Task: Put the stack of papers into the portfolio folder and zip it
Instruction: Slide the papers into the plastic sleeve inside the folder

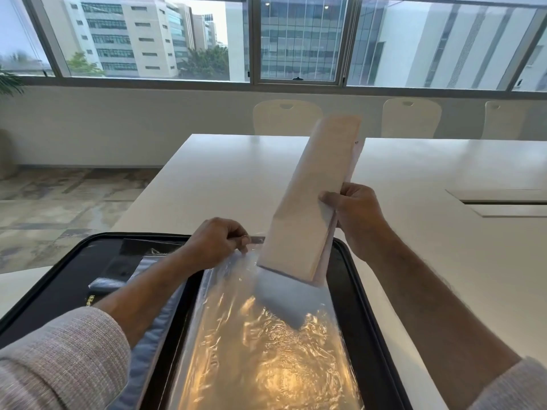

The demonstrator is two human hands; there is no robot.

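White laminate covered the long counter [242, 179], which ran from the lower part of the frame toward the far wall and carried a recessed cable hatch [500, 202] at the right edge. Beyond it stood three pale chairs [286, 116] under a wide band of windows [299, 39] showing office blocks and trees; a tiled floor [59, 199] showed at the left, with a plant [9, 81] at the left edge.

The black portfolio folder [350, 279] lay open on the counter at lower centre, its zipper border running around it. A clear plastic sleeve [266, 350] lay across its right half, glaring with warm reflected light.

The left hand [217, 241] had its grip pinched shut on the sleeve's upper edge, lifting it open. The right hand [355, 214] gripped the stack of papers [313, 196] at its right side, thumb across the front sheet. The stack stood tilted, its top leaning toward the upper right, and its lower end sat inside the sleeve's mouth, showing dimly through the plastic. Grey knitted sleeves [59, 356] covered both forearms near the bottom corners.
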